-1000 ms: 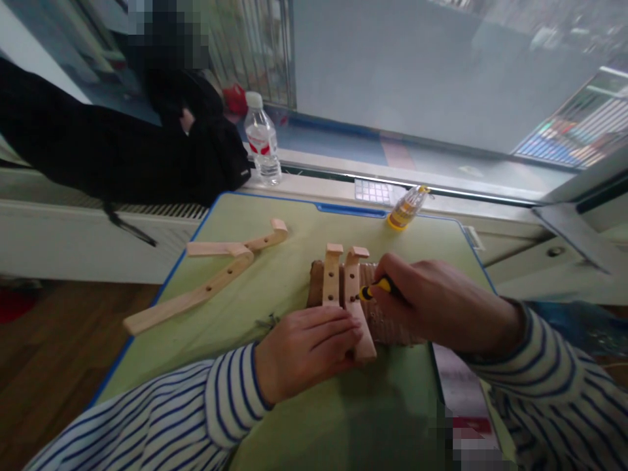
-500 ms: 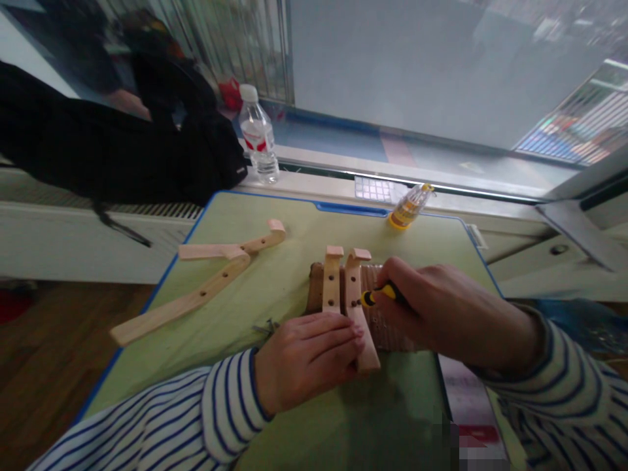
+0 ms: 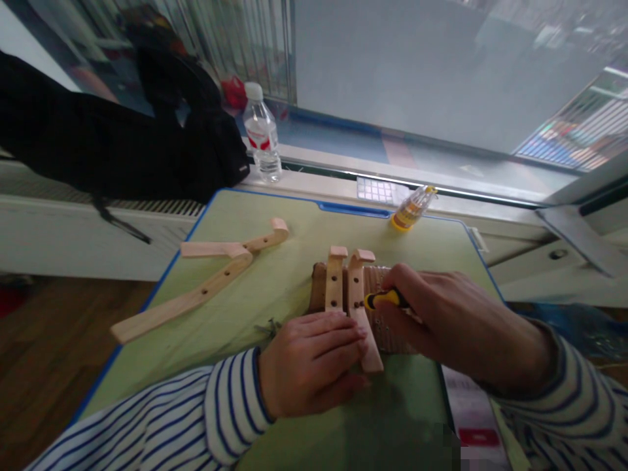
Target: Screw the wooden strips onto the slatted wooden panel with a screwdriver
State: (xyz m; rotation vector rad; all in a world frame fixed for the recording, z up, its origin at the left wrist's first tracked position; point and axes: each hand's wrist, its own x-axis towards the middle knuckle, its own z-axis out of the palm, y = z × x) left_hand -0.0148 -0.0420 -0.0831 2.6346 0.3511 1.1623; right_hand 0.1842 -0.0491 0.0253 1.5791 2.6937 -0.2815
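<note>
Small shift here: both hands have slid a touch lower and to the right in the frame since half a second ago, and the work has come along with them. The right hand [image 3: 456, 320] sits right of centre, its grip closed tight around the yellow-and-black screwdriver [image 3: 385, 299]. The tool lies nearly level, pointing left, with its tip against the side of the right one of the two hooked wooden pieces [image 3: 360, 307]. Those two pieces stand side by side in the middle of the frame, hook ends up, resting on a brown ribbed block [image 3: 392, 330].

The left hand [image 3: 314, 363], just below centre, lies over their lower ends. Its grip is narrow, fingers together and pressed flat on the wood, fingertips reaching the right piece. A few dark screws [image 3: 267, 325] lie just left of that hand.

Up in the left half of the green tabletop [image 3: 304, 222], two loose wooden arms [image 3: 216, 268] lie crossed, well apart from the hands. At the far edge lies a small yellow bottle [image 3: 411, 209], and on the sill at upper left a water bottle [image 3: 261, 140] stands beside a black bag [image 3: 122, 137].
</note>
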